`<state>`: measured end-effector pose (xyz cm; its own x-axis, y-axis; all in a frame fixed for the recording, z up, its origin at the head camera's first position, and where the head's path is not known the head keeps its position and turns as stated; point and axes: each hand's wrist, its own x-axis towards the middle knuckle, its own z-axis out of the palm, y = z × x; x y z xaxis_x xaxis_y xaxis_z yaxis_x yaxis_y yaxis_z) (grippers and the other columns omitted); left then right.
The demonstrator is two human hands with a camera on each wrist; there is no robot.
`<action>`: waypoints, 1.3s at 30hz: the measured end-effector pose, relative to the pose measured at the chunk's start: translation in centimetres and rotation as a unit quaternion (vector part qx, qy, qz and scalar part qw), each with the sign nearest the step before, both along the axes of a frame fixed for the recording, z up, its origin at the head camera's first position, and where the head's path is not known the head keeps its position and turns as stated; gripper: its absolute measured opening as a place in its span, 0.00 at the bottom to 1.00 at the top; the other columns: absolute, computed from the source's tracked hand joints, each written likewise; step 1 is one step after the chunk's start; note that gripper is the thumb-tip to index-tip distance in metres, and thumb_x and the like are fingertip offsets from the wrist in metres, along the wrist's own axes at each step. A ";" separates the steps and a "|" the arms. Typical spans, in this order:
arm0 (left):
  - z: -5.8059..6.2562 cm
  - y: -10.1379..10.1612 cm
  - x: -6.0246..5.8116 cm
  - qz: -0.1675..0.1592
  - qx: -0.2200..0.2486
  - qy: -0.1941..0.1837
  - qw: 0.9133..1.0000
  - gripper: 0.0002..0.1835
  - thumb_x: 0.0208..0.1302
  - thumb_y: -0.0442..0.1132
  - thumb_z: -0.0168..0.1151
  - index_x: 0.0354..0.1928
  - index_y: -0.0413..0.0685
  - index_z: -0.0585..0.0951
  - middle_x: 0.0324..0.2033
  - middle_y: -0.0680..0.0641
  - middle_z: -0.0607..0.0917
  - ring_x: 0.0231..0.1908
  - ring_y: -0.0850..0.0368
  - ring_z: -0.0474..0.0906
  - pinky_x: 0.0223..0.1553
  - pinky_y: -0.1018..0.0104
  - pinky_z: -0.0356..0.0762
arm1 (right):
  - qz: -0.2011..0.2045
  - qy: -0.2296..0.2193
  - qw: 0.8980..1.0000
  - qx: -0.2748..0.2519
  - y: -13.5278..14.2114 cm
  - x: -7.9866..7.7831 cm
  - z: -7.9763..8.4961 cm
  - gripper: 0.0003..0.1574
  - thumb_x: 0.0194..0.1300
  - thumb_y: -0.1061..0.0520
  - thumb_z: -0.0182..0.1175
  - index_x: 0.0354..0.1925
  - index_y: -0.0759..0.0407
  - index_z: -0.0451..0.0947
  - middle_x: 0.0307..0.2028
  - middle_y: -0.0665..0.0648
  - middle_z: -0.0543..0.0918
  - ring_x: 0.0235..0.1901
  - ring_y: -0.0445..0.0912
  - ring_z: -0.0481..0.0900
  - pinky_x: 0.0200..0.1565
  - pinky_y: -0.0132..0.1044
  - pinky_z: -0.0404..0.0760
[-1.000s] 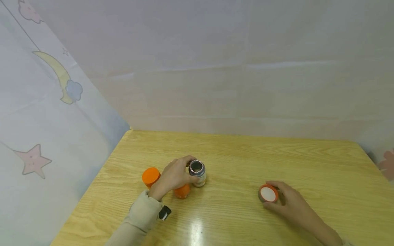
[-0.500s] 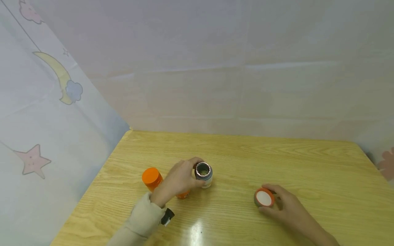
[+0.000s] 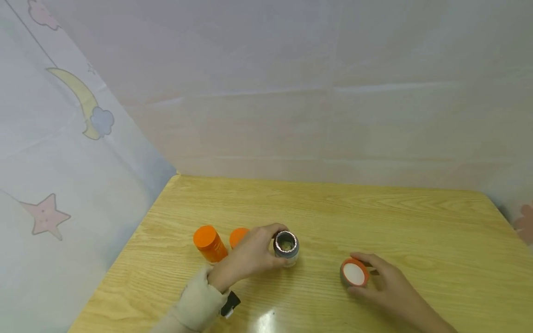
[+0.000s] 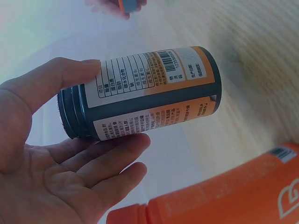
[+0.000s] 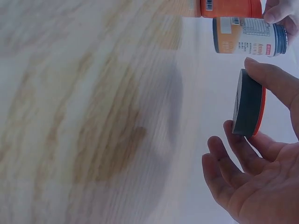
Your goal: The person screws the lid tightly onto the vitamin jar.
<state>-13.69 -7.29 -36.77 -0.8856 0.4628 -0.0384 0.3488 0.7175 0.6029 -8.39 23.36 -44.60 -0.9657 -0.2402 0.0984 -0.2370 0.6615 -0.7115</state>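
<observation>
Bottles [image 3: 211, 245] stand beside left fingers [image 4: 119, 156] curled round a jar [image 4: 152, 93]; right fingers [image 5: 271, 78] pinch a lid [image 5: 249, 105].

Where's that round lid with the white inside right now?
In the head view, the lid is right of centre, pinched in the person's right hand, to the right of the open dark jar that the left hand holds.

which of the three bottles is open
The dark bottle held in the left hand. It alone is uncapped; in the head view, the leftmost orange bottle and the orange bottle beside it are both capped in orange.
</observation>
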 end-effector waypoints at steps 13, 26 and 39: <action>-1.7 -0.4 1.7 -0.018 0.037 -0.041 0.998 0.32 0.50 0.40 0.78 0.59 0.48 0.78 0.54 0.51 0.83 0.56 0.54 0.80 0.59 0.58 0.77 | 0.018 0.071 0.997 -0.031 -0.1 1.0 -0.3 0.38 0.46 0.52 0.80 0.56 0.48 0.77 0.48 0.43 0.83 0.45 0.29 0.76 0.42 0.30 0.78; -2.4 -0.5 3.6 -0.045 0.050 -0.026 0.997 0.31 0.50 0.38 0.77 0.58 0.48 0.77 0.54 0.53 0.83 0.55 0.57 0.80 0.58 0.64 0.77 | 0.017 0.096 0.995 -0.028 -0.1 2.4 -0.4 0.40 0.45 0.53 0.80 0.57 0.47 0.78 0.50 0.37 0.82 0.45 0.29 0.75 0.42 0.29 0.76; -3.1 -0.7 5.7 -0.082 0.045 -0.016 0.996 0.32 0.49 0.37 0.77 0.59 0.54 0.77 0.54 0.58 0.81 0.55 0.64 0.77 0.60 0.65 0.74 | 0.055 0.165 0.983 -0.066 0.1 2.8 -0.7 0.46 0.38 0.63 0.81 0.58 0.54 0.77 0.51 0.38 0.82 0.49 0.26 0.74 0.48 0.17 0.69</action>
